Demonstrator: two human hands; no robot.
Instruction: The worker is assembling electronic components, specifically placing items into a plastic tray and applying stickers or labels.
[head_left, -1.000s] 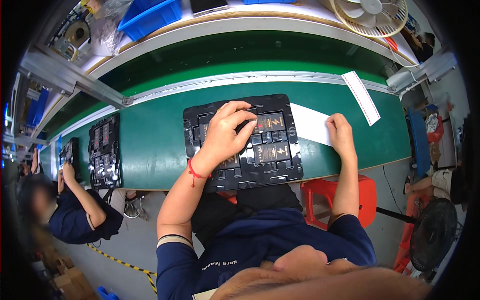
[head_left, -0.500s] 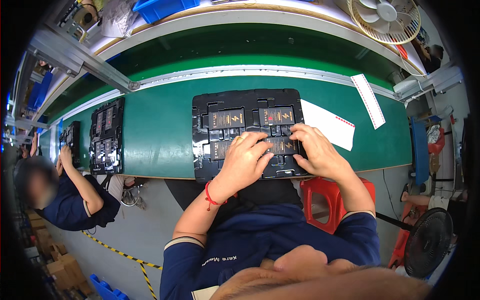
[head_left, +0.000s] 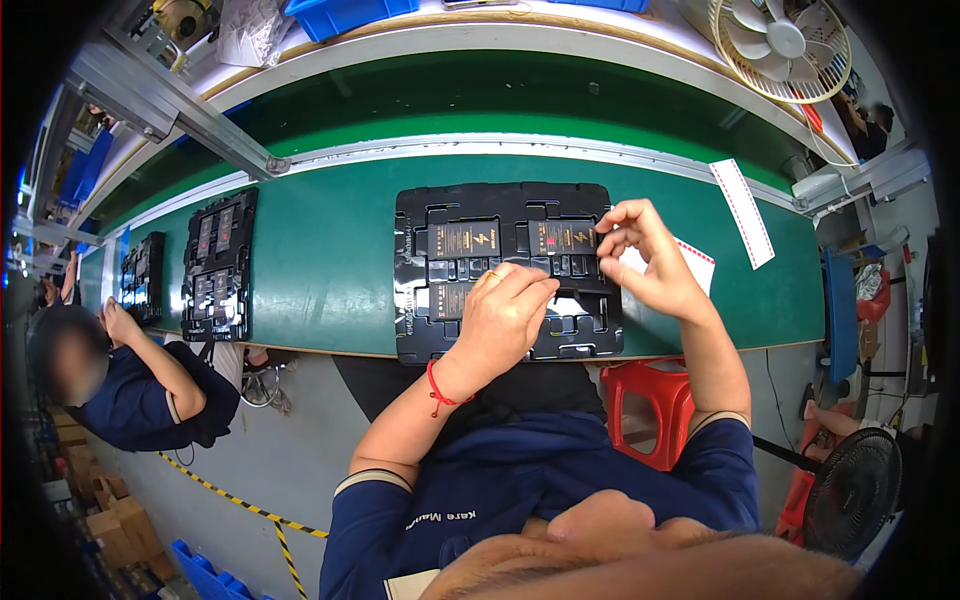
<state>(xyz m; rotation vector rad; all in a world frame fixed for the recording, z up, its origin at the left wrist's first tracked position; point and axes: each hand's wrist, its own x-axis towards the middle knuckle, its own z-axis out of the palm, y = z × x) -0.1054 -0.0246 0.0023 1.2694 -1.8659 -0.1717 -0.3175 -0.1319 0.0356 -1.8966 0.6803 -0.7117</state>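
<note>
A black moulded tray (head_left: 420, 340) lies on the green belt (head_left: 320, 270) in front of me. It holds three flat black parts with gold marks: upper left (head_left: 463, 238), upper right (head_left: 560, 236), lower left (head_left: 447, 299). My left hand (head_left: 505, 322), with a red string at the wrist, rests palm-down on the tray's lower middle, its bent fingertips touching the tray. My right hand (head_left: 645, 262) is at the tray's upper right corner, thumb and fingers pinched at the right edge of the upper right part. What the left fingers cover is hidden.
A white sheet (head_left: 700, 266) lies under my right hand, and a white strip (head_left: 745, 212) lies further right. Two more black trays (head_left: 220, 262) (head_left: 145, 276) sit to the left, near a seated co-worker (head_left: 120, 385). A fan (head_left: 788, 45), a red stool (head_left: 650, 412) and a floor fan (head_left: 855, 490) are nearby.
My right hand has moved from beside the left hand on the tray's lower right up to the upper right corner. The left hand has stayed on the tray's lower middle.
</note>
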